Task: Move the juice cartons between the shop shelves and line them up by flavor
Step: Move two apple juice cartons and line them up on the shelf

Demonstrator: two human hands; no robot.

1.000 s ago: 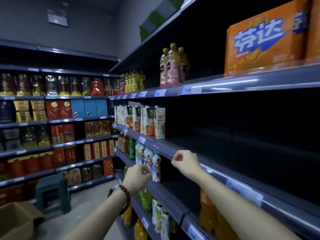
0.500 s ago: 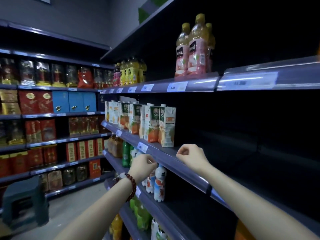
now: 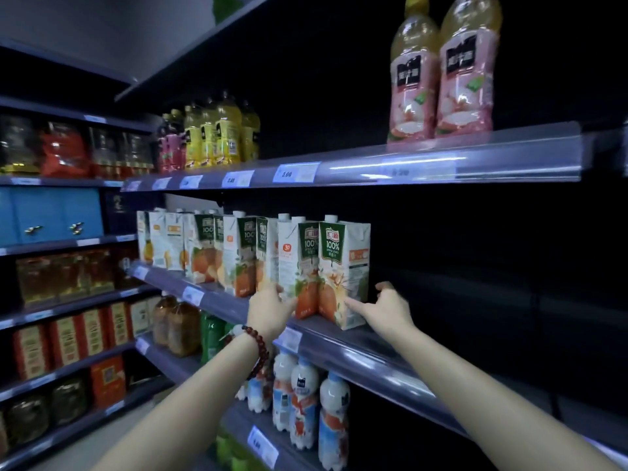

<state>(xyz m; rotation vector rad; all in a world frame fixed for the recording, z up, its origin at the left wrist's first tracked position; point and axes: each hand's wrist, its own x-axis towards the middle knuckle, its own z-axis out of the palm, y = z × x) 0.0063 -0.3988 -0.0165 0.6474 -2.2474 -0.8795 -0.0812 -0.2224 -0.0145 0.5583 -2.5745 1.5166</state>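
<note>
A row of white and green juice cartons (image 3: pixel 238 253) with orange fruit pictures stands on the middle shelf (image 3: pixel 356 355). The rightmost carton (image 3: pixel 343 266) ends the row, with its neighbour (image 3: pixel 299 263) tight against its left side. My left hand (image 3: pixel 270 307), with a bead bracelet on the wrist, reaches the foot of that neighbour, and its fingertips touch the lower left side. My right hand (image 3: pixel 385 309) is just right of the end carton, its index finger touching the lower right corner and the thumb raised. Neither hand is wrapped round a carton.
Pink-labelled bottles (image 3: pixel 441 79) and yellow bottles (image 3: pixel 217 130) stand on the shelf above. White drink bottles (image 3: pixel 302 402) fill the shelf below. The middle shelf runs dark and bare (image 3: pixel 475 300) to the right of the cartons. Boxed goods line the shelves on the left (image 3: pixel 68 334).
I have come closer to the cartons. Both hands have risen from the shelf's front edge to the feet of the two rightmost cartons.
</note>
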